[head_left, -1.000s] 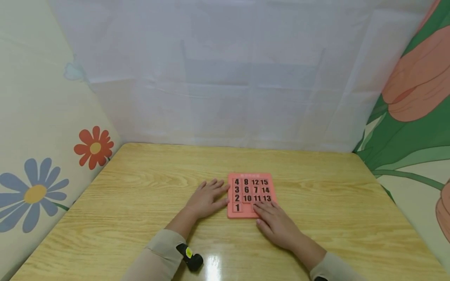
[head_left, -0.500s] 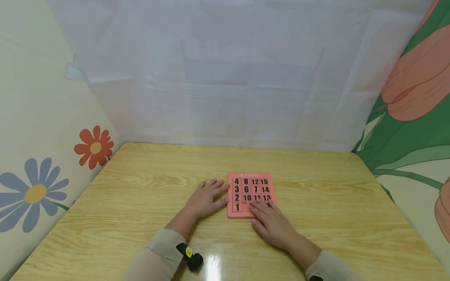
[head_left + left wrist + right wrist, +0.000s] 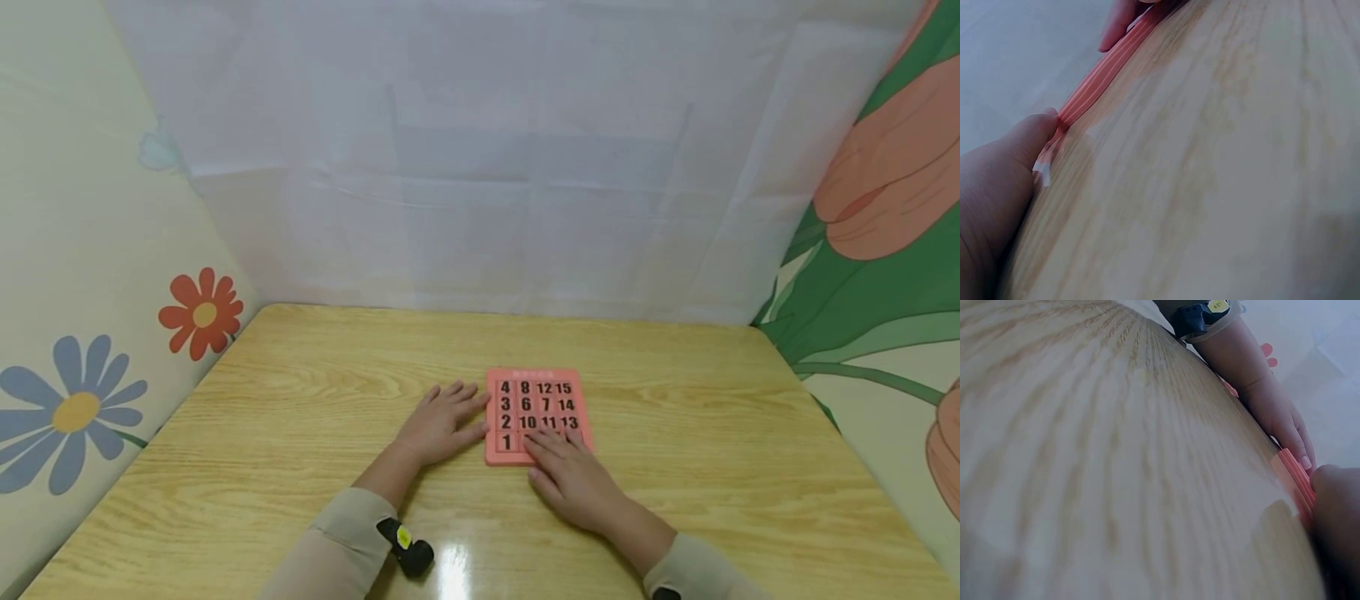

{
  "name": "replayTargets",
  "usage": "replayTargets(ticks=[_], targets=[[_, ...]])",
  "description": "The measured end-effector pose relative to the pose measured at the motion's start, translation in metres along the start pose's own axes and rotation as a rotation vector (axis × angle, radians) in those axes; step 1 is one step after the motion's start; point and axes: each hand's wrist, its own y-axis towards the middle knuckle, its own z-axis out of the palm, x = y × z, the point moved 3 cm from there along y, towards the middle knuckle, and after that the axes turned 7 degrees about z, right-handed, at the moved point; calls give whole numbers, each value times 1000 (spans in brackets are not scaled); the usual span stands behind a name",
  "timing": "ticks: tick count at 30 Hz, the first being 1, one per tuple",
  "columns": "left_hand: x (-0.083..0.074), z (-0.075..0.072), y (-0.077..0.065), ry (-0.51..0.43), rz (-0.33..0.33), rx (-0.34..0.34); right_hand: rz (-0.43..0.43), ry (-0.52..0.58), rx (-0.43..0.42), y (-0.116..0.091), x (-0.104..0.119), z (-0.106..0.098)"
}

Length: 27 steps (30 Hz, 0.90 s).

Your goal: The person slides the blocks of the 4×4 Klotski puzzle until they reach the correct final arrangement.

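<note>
A pink sliding number puzzle (image 3: 534, 374) lies flat on the wooden table (image 3: 315, 375), its black-numbered tiles facing up. Down its left column run 4, 3, 2 and 1; the top row reads 4, 8, 12, 15. Thumb and fingers of my left hand (image 3: 441, 427) touch the puzzle's left edge, spread out beside it. My right hand (image 3: 577, 482) rests its fairly straight fingertips on the bottom row, right of the 1 tile (image 3: 507, 442). Those fingers hide most of that row. In the left wrist view, the left hand (image 3: 997, 187) has its thumb against the puzzle's pink side (image 3: 1107, 69).
A black wrist camera (image 3: 411, 552) is strapped at the left sleeve. Behind the table hangs a white sheet (image 3: 480, 167). Flower-printed cloths (image 3: 75, 208) stand at both sides.
My right hand has slid a little to the left along the bottom row, toward the 1 tile. The left hand and the puzzle stay in place.
</note>
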Motion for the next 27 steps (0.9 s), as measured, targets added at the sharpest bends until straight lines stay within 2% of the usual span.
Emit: replayTargets(ticks=[9,14,27], targets=[[0,0,1,3,-3,3,0,8,5,0,1,0],[0,0,0,-3,2,3,-7,10,-18,-2,0,-2],[0,-1,0,-3,19,1,70,16,-35,-19,-20,-9]])
